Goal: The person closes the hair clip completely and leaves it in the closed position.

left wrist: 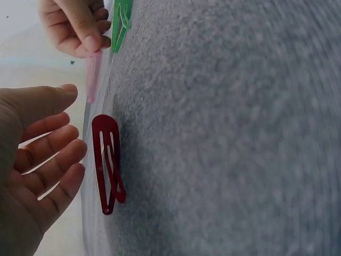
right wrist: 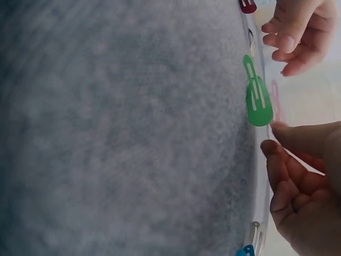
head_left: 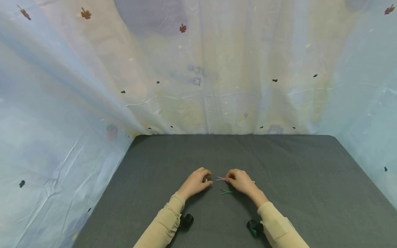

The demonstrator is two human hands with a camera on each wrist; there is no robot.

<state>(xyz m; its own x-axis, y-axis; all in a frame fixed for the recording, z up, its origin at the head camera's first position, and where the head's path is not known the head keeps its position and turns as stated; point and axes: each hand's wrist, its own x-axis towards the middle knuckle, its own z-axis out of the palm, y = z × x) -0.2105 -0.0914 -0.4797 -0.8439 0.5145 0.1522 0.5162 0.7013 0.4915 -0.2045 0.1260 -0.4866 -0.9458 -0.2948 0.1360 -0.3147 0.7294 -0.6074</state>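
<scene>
Between thumb and fingertips, my right hand [head_left: 242,181] pinches one end of a pink snap hair clip [left wrist: 92,77], whose other end points toward my left hand [head_left: 196,183]. The left hand is held with fingers loosely bent and apart, nothing between them. Beside it in the left wrist view lies a red snap hair clip [left wrist: 105,124], its inner tongue lifted out of the frame. A green snap hair clip [right wrist: 260,115] rests on the table just nearer than the pink one, also with its tongue raised.
The dark grey table [head_left: 279,165] reaches back to a patterned curtain [head_left: 229,69]. A blue clip [right wrist: 248,249] and a pale clip [right wrist: 258,233] lie beyond the right hand in the right wrist view. Black wrist devices [head_left: 186,221] sit under both sleeves.
</scene>
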